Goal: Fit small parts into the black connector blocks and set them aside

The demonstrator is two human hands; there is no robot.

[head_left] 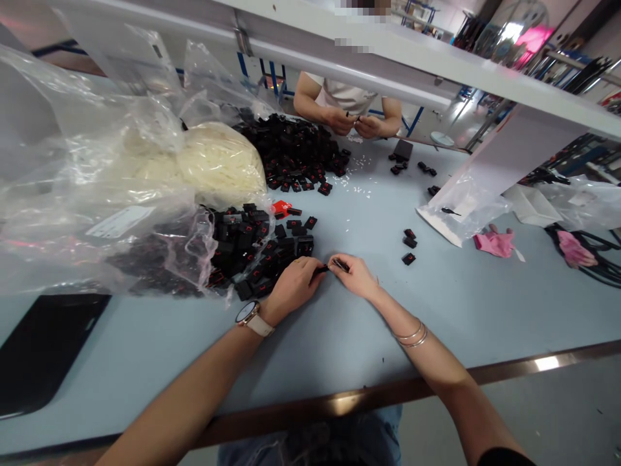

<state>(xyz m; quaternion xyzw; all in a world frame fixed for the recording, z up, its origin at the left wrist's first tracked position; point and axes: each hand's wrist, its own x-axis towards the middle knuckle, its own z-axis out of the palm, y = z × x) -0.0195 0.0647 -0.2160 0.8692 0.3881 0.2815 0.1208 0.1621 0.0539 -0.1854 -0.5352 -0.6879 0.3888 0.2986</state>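
My left hand [291, 285], with a watch on the wrist, is closed in a pinch on a small black part [321, 270] just above the pale blue table [339, 336]. My right hand [354, 275], bangles on its wrist, pinches another small black piece [339, 264] right against it, so the two hands meet at their fingertips. A pile of small black parts with red marks [257, 249] lies directly left of my left hand, spilling out of a clear plastic bag [97, 213].
A second heap of black parts [295, 152] lies further back beside a bag of white pieces [218, 162]. Across the table a person's hands [354, 123] work on a part. A few loose black parts [409, 243], pink gloves [495, 243] and a black tray [43, 349] lie around.
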